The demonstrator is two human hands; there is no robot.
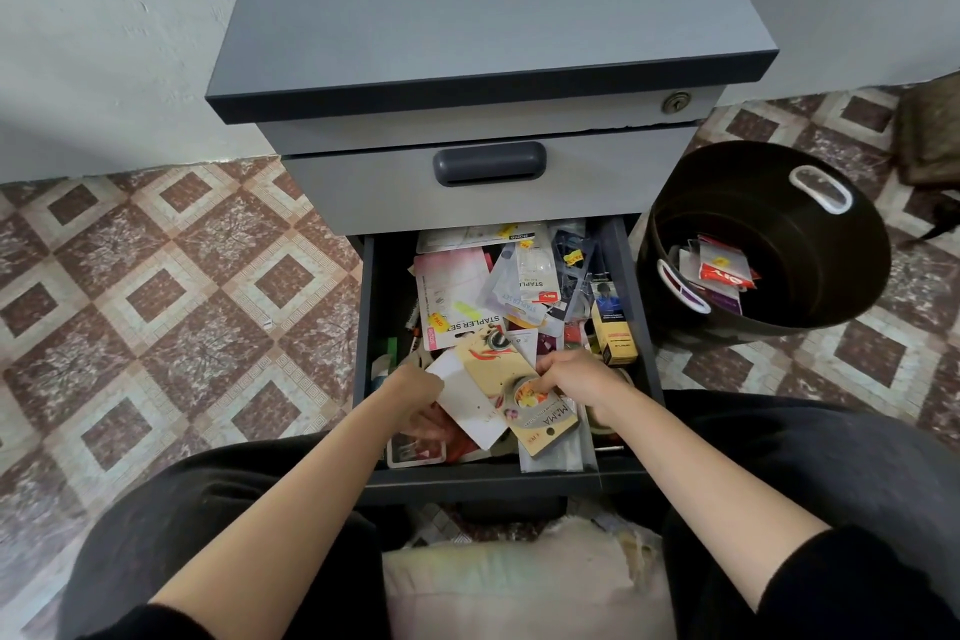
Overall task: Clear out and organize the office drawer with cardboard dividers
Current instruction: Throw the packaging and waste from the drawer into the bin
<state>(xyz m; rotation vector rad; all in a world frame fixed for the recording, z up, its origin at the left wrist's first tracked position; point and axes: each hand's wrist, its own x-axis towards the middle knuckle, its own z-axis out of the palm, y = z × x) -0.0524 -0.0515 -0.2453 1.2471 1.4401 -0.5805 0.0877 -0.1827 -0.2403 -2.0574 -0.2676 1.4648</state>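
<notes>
White card gripped in the left hand, fingers curled. Just right of it, the right hand pinches a tan card.

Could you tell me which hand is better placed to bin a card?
Right. The right hand grips a tan card, and the bin stands to that side; the left hand, holding a white card, would cross the drawer.

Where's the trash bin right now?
Head view: the black bin stands on the tiled floor at the right, just beside the cabinet and its open drawer, a few wrappers inside.
</notes>
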